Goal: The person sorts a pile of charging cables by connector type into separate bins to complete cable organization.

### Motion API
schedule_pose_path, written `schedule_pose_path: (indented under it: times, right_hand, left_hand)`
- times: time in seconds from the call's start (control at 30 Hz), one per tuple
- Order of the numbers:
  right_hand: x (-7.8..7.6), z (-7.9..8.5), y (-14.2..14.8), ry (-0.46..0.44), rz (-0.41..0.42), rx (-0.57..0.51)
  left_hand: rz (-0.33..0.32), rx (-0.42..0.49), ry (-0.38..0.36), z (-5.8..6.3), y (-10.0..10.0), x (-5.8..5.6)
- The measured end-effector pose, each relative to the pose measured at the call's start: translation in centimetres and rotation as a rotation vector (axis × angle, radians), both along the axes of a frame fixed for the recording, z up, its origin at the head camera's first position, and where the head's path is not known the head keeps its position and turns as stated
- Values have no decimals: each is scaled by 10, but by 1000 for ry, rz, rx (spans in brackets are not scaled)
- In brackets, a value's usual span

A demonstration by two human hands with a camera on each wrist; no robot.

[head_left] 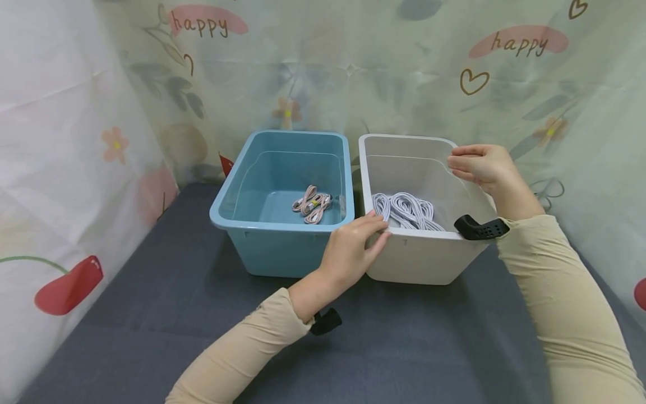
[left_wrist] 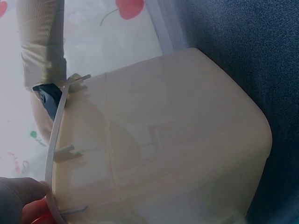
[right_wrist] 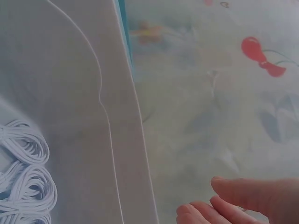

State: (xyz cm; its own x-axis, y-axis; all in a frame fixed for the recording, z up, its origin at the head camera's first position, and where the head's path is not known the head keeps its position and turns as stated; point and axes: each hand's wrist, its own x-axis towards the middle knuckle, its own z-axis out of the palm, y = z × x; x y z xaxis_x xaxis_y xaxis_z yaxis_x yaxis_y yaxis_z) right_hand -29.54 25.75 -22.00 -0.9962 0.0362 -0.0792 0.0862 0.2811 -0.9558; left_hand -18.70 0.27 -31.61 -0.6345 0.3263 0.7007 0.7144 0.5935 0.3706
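Note:
At the near left corner of a white bin (head_left: 414,258), my left hand (head_left: 353,245) pinches the rim, its thumb on the outer side. The left wrist view shows that thumb (left_wrist: 30,190) against the rim and the bin's outer wall (left_wrist: 182,121). Over the bin's right edge hovers my right hand (head_left: 485,168), fingers extended and holding nothing. In the right wrist view those fingers (right_wrist: 203,213) appear beyond the rim, apart from it. Several coiled white cables (head_left: 414,212) lie on the bin's floor, bunched toward its left side.
A blue bin (head_left: 277,247) stands close on the left, with bundled pinkish cables (head_left: 314,205) inside. Both bins rest on a dark grey cloth (head_left: 151,314). Patterned curtains (head_left: 323,62) hang behind and at the sides. Black bands (head_left: 479,228) sit at the wrists.

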Motion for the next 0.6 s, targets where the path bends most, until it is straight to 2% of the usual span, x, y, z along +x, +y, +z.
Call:
schedule_pose_path:
  times: [0.2, 0.43, 0.6]
  right_hand:
    - [4, 5, 0, -9, 53, -72]
    - [10, 13, 0, -13, 98, 26]
    - [16, 18, 0, 11, 132, 25]
  left_hand:
    - [0, 0, -9, 0, 0, 0]
    - [3, -17, -11, 1, -1, 1]
    - [-17, -56, -77, 4, -2, 4]
